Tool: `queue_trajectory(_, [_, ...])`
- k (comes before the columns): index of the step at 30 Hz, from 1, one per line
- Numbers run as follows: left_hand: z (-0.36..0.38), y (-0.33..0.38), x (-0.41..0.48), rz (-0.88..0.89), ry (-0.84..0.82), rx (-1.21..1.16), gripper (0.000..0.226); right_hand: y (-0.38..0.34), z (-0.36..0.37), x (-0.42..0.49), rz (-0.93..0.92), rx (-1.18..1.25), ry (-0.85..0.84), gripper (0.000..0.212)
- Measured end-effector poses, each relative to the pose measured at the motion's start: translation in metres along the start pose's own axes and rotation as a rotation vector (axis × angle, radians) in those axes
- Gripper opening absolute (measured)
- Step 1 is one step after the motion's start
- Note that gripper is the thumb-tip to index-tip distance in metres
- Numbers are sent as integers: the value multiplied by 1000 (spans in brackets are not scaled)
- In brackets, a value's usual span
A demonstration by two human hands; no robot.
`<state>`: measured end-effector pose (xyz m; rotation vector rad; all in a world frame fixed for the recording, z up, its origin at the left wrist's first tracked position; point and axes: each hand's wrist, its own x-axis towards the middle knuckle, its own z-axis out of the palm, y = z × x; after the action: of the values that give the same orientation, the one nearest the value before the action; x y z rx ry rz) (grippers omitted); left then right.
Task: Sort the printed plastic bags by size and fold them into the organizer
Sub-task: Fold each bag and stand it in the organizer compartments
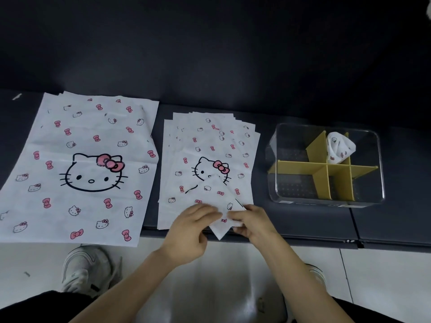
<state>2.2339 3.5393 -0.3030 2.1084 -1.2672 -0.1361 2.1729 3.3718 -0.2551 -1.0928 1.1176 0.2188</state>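
We see a dark table [314,220] running across the middle of the view. Behind the table rises a dark wall [210,54]. In front of the table lies a pale tiled floor [384,276]. On the floor, just before the table's near edge toward its left end, stands a grey-white sneaker [86,266]. A second sneaker [318,275], mostly hidden, sits before the table's right half. Dark trousers [35,306] show nearest us. A small white mark [16,96] lies at the table's far left corner.
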Motion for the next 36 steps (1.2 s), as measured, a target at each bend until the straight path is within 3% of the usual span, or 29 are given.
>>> queue_trajectory(4, [10,-1,4,-164,30,-169,33,6,5,-5,16,90,3,26])
queue_trajectory(7, [5,4,6,-445,44,-417,20,2,-11,-13,-159,-27,-86,47])
queue_trajectory(8, [3,3,7,-553,17,-534,24,-1,-17,-15,-238,-152,-137,57])
queue_trajectory(10, [5,-7,6,-682,14,-692,52,-3,-24,-12,-382,-388,-219,68])
queue_trajectory(12, [6,-16,5,-750,11,-705,73,-7,-21,-7,-492,-498,-208,46])
queue_trajectory(13, [6,-17,6,-768,0,-695,73,-9,-17,-4,-508,-530,-155,20])
queue_trajectory(14, [3,-15,7,-783,-13,-700,70,-9,-14,3,-519,-565,-104,14])
queue_trajectory(16, [-1,-11,9,-775,-39,-713,62,-5,-10,18,-506,-675,-33,50])
queue_trajectory(18, [-2,-6,12,-762,0,-670,29,-4,-5,25,-499,-831,45,57])
queue_trajectory(20, [-1,1,15,-797,170,-612,10,-4,-1,26,-485,-915,101,57])
queue_trajectory(24, [5,11,19,-831,405,-356,25,-5,4,25,-482,-923,147,55])
queue_trajectory(32, [22,-9,6,-653,395,-150,21,-1,3,20,-500,-898,178,56])
queue_trajectory(36, [27,-9,9,-496,390,208,29,-1,5,19,-495,-887,183,56])
